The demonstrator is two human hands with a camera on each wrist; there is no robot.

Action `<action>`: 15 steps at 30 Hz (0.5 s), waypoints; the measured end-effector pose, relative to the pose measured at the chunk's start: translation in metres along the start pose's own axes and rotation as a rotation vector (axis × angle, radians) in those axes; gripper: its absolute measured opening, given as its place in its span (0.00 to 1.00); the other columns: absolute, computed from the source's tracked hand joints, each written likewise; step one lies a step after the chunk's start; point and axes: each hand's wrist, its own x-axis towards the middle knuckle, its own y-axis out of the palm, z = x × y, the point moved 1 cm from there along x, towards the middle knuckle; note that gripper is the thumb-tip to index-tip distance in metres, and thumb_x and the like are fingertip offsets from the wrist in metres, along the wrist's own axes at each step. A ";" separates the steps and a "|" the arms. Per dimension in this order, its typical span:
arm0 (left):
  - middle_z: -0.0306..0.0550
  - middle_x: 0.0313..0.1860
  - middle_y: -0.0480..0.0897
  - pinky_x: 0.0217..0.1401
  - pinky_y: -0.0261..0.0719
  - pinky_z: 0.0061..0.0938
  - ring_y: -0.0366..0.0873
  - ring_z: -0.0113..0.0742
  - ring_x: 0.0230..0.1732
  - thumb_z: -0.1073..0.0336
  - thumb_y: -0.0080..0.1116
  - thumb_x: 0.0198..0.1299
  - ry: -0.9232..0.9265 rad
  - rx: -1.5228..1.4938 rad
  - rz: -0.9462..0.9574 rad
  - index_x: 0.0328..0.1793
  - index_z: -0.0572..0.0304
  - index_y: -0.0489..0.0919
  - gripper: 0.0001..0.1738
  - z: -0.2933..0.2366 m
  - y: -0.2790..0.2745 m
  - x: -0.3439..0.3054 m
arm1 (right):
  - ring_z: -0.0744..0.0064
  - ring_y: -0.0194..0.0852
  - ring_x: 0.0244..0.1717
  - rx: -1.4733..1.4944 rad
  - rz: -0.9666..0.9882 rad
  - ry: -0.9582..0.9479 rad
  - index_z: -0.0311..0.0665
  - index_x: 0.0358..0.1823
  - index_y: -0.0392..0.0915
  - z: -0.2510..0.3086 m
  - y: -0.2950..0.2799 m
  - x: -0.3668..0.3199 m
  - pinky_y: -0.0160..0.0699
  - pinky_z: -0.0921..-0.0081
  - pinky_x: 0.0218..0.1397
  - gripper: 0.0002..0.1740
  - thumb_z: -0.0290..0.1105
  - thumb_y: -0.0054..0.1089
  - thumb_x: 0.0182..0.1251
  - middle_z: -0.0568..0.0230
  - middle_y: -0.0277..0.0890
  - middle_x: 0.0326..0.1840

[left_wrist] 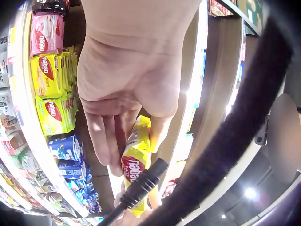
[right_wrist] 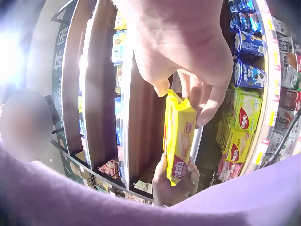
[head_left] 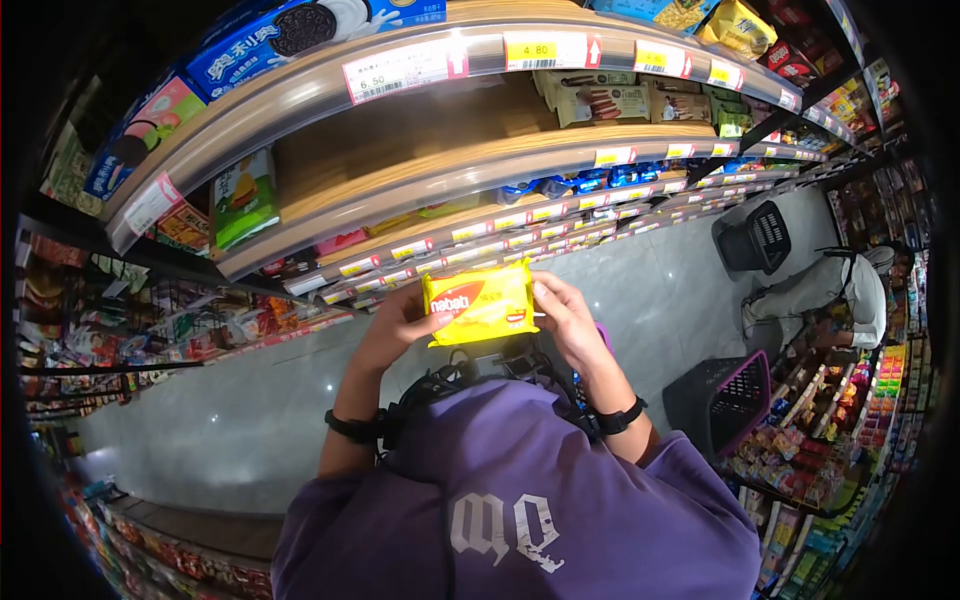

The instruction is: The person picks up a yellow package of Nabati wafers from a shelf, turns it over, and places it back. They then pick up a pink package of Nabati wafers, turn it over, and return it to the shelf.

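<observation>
Both hands hold a yellow packet of Nabati wafers [head_left: 482,305] in front of the chest, its printed face turned up in the head view. My left hand [head_left: 393,325] grips the left end, thumb on the front. At the other end my right hand [head_left: 566,318] pinches the edge between thumb and fingers. In the left wrist view the wafer packet [left_wrist: 137,160] is seen edge-on below the left hand [left_wrist: 129,89], partly behind a black cable. The right wrist view shows the crimped end of the wafer packet [right_wrist: 178,136] between the right hand's [right_wrist: 188,61] thumb and fingers.
Store shelves [head_left: 400,150] curve ahead, with a blue Oreo box [head_left: 290,45] on top. More yellow wafer packets [left_wrist: 47,77] stand stacked on a lower shelf. Shopping baskets [head_left: 715,400] sit on the floor at right, near another person [head_left: 820,295].
</observation>
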 end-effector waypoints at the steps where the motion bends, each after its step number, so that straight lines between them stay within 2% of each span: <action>1: 0.42 0.60 0.83 0.65 0.76 0.28 0.79 0.28 0.58 0.70 0.64 0.67 0.005 0.000 -0.008 0.69 0.66 0.76 0.25 0.004 -0.005 -0.001 | 0.75 0.83 0.50 -0.006 -0.041 0.021 0.36 0.63 0.78 0.001 -0.002 -0.001 0.82 0.73 0.53 0.19 0.39 0.58 0.78 0.63 0.84 0.53; 7: 0.43 0.61 0.83 0.65 0.76 0.28 0.79 0.29 0.59 0.71 0.64 0.67 0.043 -0.002 -0.032 0.70 0.67 0.74 0.26 0.008 -0.013 -0.008 | 0.79 0.83 0.46 -0.042 -0.030 0.017 0.36 0.53 0.83 -0.006 -0.006 -0.003 0.80 0.79 0.49 0.12 0.35 0.62 0.76 0.67 0.86 0.45; 10: 0.43 0.61 0.83 0.66 0.75 0.28 0.79 0.29 0.60 0.71 0.64 0.66 0.066 -0.037 -0.037 0.71 0.68 0.73 0.27 0.010 -0.013 -0.012 | 0.86 0.79 0.39 -0.029 -0.043 0.004 0.37 0.50 0.84 -0.006 0.000 -0.003 0.74 0.85 0.41 0.09 0.32 0.65 0.74 0.72 0.85 0.40; 15: 0.44 0.62 0.82 0.66 0.74 0.26 0.78 0.28 0.60 0.72 0.63 0.67 0.117 -0.080 -0.049 0.70 0.68 0.73 0.26 0.011 -0.013 -0.016 | 0.81 0.82 0.45 -0.064 -0.011 0.002 0.36 0.51 0.83 -0.012 -0.003 0.000 0.78 0.79 0.47 0.11 0.33 0.64 0.74 0.67 0.85 0.44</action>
